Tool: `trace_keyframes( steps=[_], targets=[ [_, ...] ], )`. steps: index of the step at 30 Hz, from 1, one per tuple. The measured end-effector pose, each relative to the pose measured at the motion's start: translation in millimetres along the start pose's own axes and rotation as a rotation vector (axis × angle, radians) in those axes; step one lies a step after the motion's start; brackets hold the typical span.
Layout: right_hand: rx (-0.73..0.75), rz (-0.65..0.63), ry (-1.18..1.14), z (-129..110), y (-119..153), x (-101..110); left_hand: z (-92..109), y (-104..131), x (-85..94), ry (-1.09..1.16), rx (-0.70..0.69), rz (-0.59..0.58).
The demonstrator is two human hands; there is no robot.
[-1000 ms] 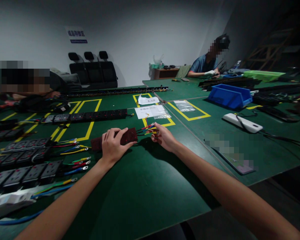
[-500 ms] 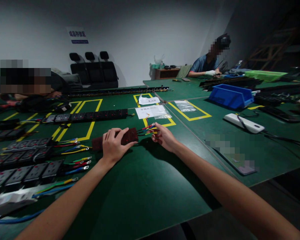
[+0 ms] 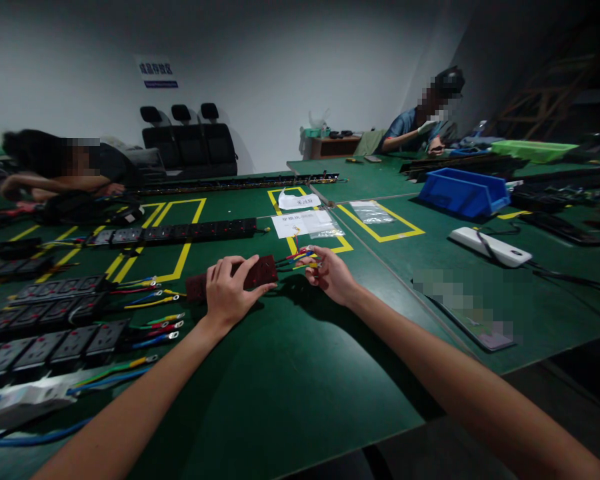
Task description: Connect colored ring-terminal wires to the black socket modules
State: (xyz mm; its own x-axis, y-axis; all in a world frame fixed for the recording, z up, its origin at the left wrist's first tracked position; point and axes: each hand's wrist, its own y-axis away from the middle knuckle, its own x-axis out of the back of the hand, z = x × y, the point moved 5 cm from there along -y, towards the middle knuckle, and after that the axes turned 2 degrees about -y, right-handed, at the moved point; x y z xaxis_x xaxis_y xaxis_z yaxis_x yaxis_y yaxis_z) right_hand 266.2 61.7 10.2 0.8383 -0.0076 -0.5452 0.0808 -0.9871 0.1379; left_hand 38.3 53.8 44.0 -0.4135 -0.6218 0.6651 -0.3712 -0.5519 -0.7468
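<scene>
My left hand (image 3: 230,290) is closed over a dark reddish-brown socket strip (image 3: 264,272) that lies on the green table (image 3: 280,373). Red, blue and yellow wires (image 3: 296,260) come out of the strip's right end. The fingers of my right hand (image 3: 333,275) pinch these wires near their tips. Partly hidden behind my left hand is the strip's middle. To the left lie several black socket strips (image 3: 63,339), whose coloured wires (image 3: 155,325) end in metal ring terminals.
Beyond my hands are a long black socket strip (image 3: 195,231), paper sheets (image 3: 293,224) and a plastic bag (image 3: 373,212). On the right are a blue bin (image 3: 463,193), a white power strip (image 3: 490,247) and a blurred flat device (image 3: 495,337). Two people sit at the table's far side.
My right fingers have shifted slightly on the wires, while my left hand stays on the strip. The person at the far right has raised a gloved hand; the one on the left has moved their head.
</scene>
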Motion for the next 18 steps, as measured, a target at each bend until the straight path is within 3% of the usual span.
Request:
trace_keyframes(
  steps=[12, 18],
  targets=[
    [-0.050, -0.043, -0.027, -1.6, 0.7, 3.8, 2.1, -0.4, 1.2, 0.017, -0.056, 0.012],
    [-0.005, 0.067, 0.040, -5.5, -2.4, 13.6, 3.5, 0.0, 0.7, 0.046, -0.098, -0.017]
  ],
)
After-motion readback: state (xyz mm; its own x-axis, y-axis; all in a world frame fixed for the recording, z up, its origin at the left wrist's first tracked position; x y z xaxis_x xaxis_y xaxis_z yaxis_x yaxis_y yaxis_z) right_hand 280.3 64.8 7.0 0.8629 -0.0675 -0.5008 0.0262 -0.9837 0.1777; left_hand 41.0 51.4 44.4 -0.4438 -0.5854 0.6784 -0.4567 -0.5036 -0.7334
